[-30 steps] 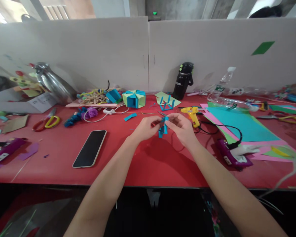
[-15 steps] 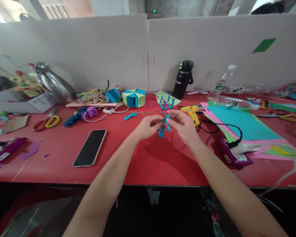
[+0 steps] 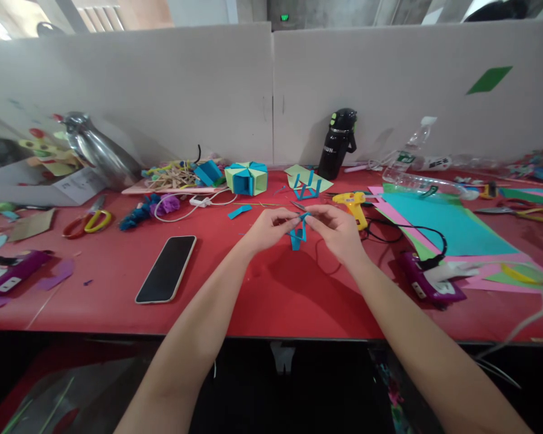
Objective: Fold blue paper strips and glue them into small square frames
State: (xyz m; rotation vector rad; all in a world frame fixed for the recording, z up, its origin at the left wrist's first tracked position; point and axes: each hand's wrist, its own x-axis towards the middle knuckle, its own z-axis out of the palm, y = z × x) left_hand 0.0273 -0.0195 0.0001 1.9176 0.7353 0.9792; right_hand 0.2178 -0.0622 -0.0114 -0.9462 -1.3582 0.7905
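Observation:
Over the red table [image 3: 271, 301], my left hand [image 3: 271, 229] pinches the left side of a folded blue paper frame [image 3: 295, 240]. My right hand [image 3: 332, 229] has thumb and fingers closed on the upper right of the same frame. The fingertips of both hands nearly meet at its top, and the frame's lower part hangs below them. Just behind stands another blue paper frame with upright strips [image 3: 308, 191], near a pale green sheet [image 3: 323, 182]. A yellow glue gun [image 3: 353, 208] lies right of my right hand.
A phone [image 3: 166, 269] lies at left, with red-and-yellow scissors [image 3: 88, 223] beyond it. A blue-green paper shape [image 3: 247, 179], black bottle [image 3: 337, 144] and blue strip [image 3: 239, 211] are behind. Coloured sheets [image 3: 447, 223] and a purple power strip [image 3: 429, 280] sit at right.
The blue frame has turned slightly between my fingers, and my fingertips have shifted a little at its top. The view has moved slightly.

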